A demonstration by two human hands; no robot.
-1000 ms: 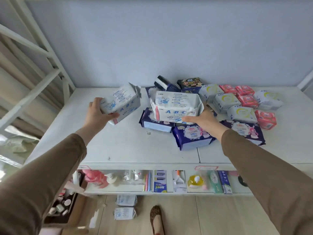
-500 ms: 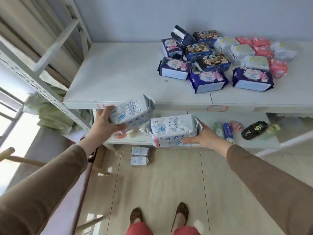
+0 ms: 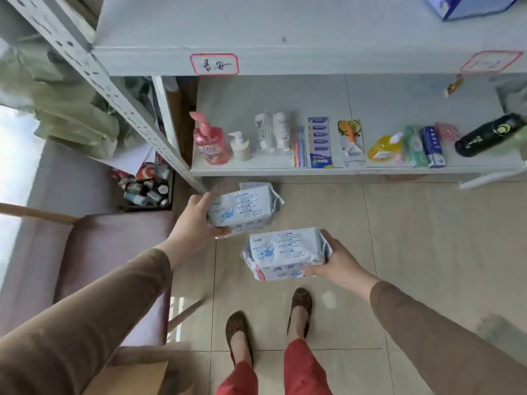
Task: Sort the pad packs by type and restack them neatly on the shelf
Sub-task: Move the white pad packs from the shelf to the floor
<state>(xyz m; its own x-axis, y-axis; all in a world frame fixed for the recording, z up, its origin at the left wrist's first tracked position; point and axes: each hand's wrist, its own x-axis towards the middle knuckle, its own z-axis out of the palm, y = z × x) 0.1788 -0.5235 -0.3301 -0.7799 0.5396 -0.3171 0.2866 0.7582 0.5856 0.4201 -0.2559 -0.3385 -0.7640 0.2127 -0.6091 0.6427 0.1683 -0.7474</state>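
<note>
My left hand [image 3: 191,220] grips a white-and-blue ABC pad pack [image 3: 242,209] by its left end, low over the tiled floor just in front of the lower shelf. My right hand [image 3: 336,263] holds a second, similar ABC pad pack [image 3: 285,252] from its right side, closer to me. Behind the left pack, the edge of another white pack [image 3: 253,185] lies on the floor. The upper shelf [image 3: 285,29] fills the top of the view, with only a corner of a blue pack [image 3: 467,5] visible at the top right.
The lower shelf [image 3: 356,95] carries a pink pump bottle [image 3: 211,143], a small white pump bottle [image 3: 239,143], tubes, toothbrushes, razor cards and a black bottle [image 3: 490,135]. A box of small bottles [image 3: 148,186] sits left of the shelf post. A mauve seat [image 3: 114,252] is at my left. My feet stand below.
Both hands have carried the two ABC packs from the upper shelf down to near the floor. My view has tilted downward, so the pile of packs has left the frame.
</note>
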